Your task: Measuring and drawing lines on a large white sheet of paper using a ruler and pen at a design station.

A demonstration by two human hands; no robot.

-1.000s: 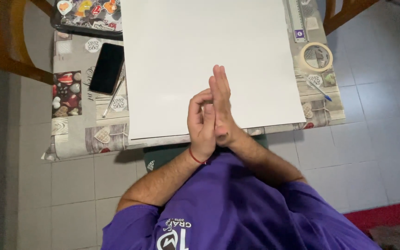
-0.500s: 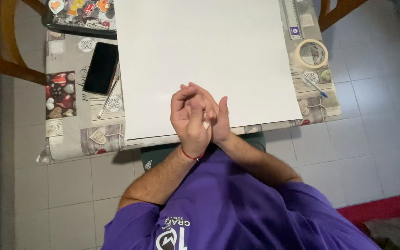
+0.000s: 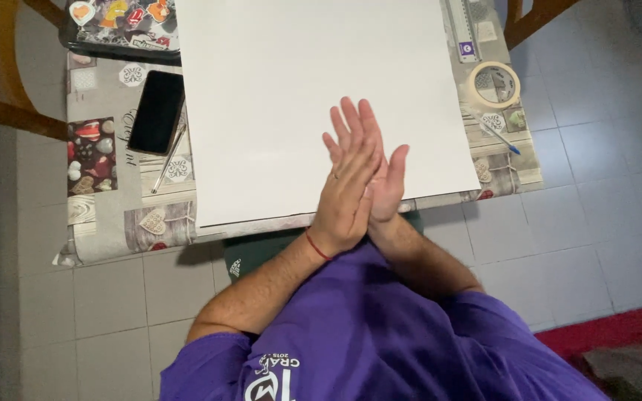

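My left hand (image 3: 347, 186) and my right hand (image 3: 389, 184) are pressed palm to palm above the near edge of a large white sheet (image 3: 299, 82). The left hand lies on top, fingers straight and pointing away from me, a ring on one finger and a red cord around the wrist. Only the thumb and part of the fingers of the right hand show past the left. Neither hand holds anything. The sheet covers most of a small table (image 3: 105, 215) with a patterned cloth.
A black phone (image 3: 157, 111) and a pencil (image 3: 168, 159) lie on the cloth left of the sheet. A sticker-covered case (image 3: 124, 26) sits at the far left corner. On the right are a roll of tape (image 3: 494, 84), a blue pen (image 3: 501, 137) and a ruler (image 3: 461, 30). Wooden chairs stand behind.
My hands were flat together, then clasped with fingers curled, and now lie flat palm to palm again with the left hand slid over the right.
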